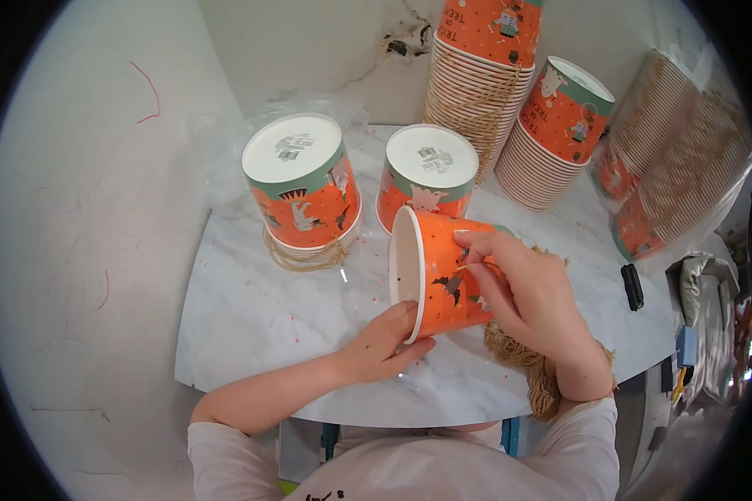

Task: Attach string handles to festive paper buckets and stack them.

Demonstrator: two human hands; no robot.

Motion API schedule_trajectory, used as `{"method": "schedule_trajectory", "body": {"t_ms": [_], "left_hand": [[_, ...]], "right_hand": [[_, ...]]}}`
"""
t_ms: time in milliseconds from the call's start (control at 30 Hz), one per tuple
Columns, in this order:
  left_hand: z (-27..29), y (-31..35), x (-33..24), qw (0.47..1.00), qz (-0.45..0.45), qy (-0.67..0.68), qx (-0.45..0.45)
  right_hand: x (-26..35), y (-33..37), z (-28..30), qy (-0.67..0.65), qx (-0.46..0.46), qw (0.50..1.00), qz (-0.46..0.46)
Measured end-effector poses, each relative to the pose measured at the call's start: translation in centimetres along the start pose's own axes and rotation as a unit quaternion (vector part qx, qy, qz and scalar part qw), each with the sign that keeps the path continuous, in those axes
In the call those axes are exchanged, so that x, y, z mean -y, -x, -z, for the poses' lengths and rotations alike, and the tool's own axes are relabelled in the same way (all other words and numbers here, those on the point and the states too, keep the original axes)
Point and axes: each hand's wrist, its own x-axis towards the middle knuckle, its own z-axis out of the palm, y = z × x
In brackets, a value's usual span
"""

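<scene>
An orange paper bucket (pixel 451 292) with a green base band and bat print lies tilted on its side, its white-rimmed mouth facing left. My left hand (pixel 388 341) grips the lower part of that rim, fingers inside and thumb outside. Against the bucket's upper side, my right hand (pixel 526 292) is closed, thumb and index finger pinching what looks like the end of a thin tan cord. A bundle of tan twine cords (pixel 543 380) rests on the table beneath my right wrist. The bucket's base is partly hidden behind my right hand.
Upside-down buckets (pixel 305 196) with twine handles and another bucket (pixel 426 179) stand behind on the marble-patterned table (pixel 251 317). Tall bucket stacks (pixel 476 104) rise at the back right, beside plastic-wrapped stacks (pixel 685 159). A small black object (pixel 632 288) lies near the right edge.
</scene>
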Motion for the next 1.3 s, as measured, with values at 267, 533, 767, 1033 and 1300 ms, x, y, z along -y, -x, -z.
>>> {"method": "schedule_trajectory", "body": {"t_ms": [267, 533, 767, 1033, 1300], "left_hand": [[-0.6, 0.1, -2.3, 0.976, -0.074, 0.153, -0.138], [-3.6, -1.1, -5.9, 0.912, -0.046, 0.333, -0.234], [-4.2, -1.4, -4.2, 0.918, -0.029, 0.317, -0.234], [-3.5, -0.8, -3.6, 0.921, -0.064, 0.326, -0.202], [-3.1, 0.7, -3.1, 0.899, 0.020, 0.378, -0.219]], "right_hand": [[1.0, 0.8, -0.1, 0.021, 0.014, 0.997, 0.071], [1.3, 1.5, -1.2, 0.027, -0.015, 0.990, 0.139], [0.8, 1.4, -1.4, 0.061, -0.014, 0.989, 0.136], [0.7, 1.2, -2.1, 0.074, -0.030, 0.984, 0.156], [1.2, 1.3, -2.2, 0.089, -0.008, 0.981, 0.172]]}}
